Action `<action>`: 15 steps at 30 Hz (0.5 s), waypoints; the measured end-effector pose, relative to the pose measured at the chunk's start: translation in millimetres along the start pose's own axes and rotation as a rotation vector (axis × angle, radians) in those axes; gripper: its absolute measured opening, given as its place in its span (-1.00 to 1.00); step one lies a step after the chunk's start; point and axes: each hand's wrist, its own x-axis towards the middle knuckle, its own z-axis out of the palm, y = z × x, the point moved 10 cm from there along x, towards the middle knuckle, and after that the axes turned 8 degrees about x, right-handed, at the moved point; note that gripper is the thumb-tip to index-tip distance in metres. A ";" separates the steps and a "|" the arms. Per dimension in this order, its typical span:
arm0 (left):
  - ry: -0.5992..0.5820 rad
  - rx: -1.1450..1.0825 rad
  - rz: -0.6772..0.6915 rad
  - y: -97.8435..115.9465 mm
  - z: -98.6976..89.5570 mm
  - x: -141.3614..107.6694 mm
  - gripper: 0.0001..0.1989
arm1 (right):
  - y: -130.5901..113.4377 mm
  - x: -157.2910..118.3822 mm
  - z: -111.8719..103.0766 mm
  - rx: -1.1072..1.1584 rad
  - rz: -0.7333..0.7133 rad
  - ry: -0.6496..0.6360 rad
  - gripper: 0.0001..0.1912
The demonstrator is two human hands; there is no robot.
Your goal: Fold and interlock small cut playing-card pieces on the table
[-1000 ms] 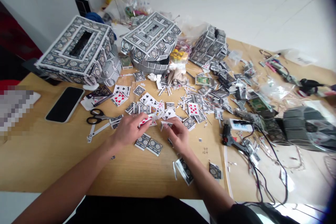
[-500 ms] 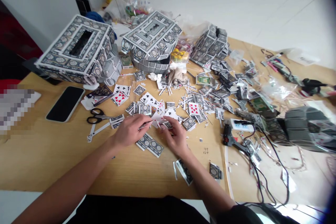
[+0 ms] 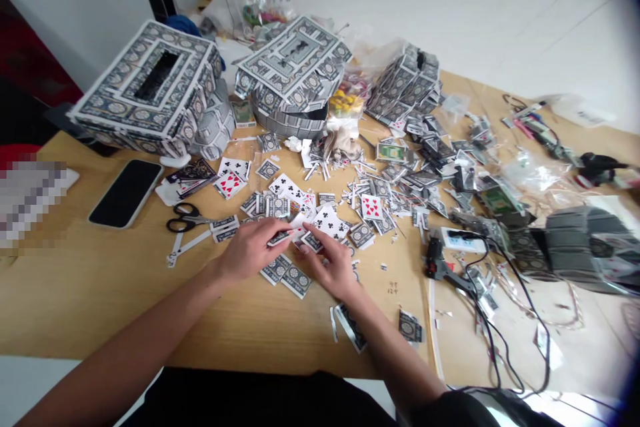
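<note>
The folded playing card (image 3: 280, 237) is in your left hand (image 3: 250, 250), gripped between thumb and fingers, which are closed around it. You hold it along its length, apparently to keep the fold pressed together and the end toward your other hand free.

Your right hand (image 3: 334, 265) is just beside, thumb and forefinger a little apart with a patterned card piece (image 3: 313, 240) seemingly pinched between them. Their tips come close to your left fingers; whether the two pieces touch, you cannot tell from here, as the fingers cover the edges.

Just below and between your hands, two face-down cards (image 3: 295, 279) lie side by side on the counter (image 3: 225, 327), probably kept near for easy reach. Beyond your right fingertips, a face-up clubs card (image 3: 330, 221) overlaps others.

To the left of your left hand, the black-handled scissors (image 3: 185, 217) rest with handles away from it, and the smartphone (image 3: 126, 193) lies farther out, seemingly clear of your forearm. Well to the right of your right hand, the glue gun (image 3: 443, 267) lies beside a white power strip (image 3: 463, 240), likely because its cord limits it.
</note>
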 end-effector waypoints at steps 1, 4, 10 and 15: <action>-0.003 -0.002 0.000 0.2 0.0 0.2 -0.85 | -0.9 0.1 0.2 -0.002 -0.008 -0.003 -0.56; -0.005 -0.005 -0.008 -0.3 -0.4 0.7 -0.87 | -4.5 0.2 1.8 -0.004 -0.038 -0.019 -0.52; -0.019 -0.013 0.005 0.3 2.2 -1.8 -0.86 | 2.7 -1.8 6.5 0.032 -0.010 -0.032 -0.42; -0.022 -0.003 0.017 0.6 3.6 -5.5 -0.81 | 6.5 -2.4 8.2 0.016 -0.005 -0.035 -0.44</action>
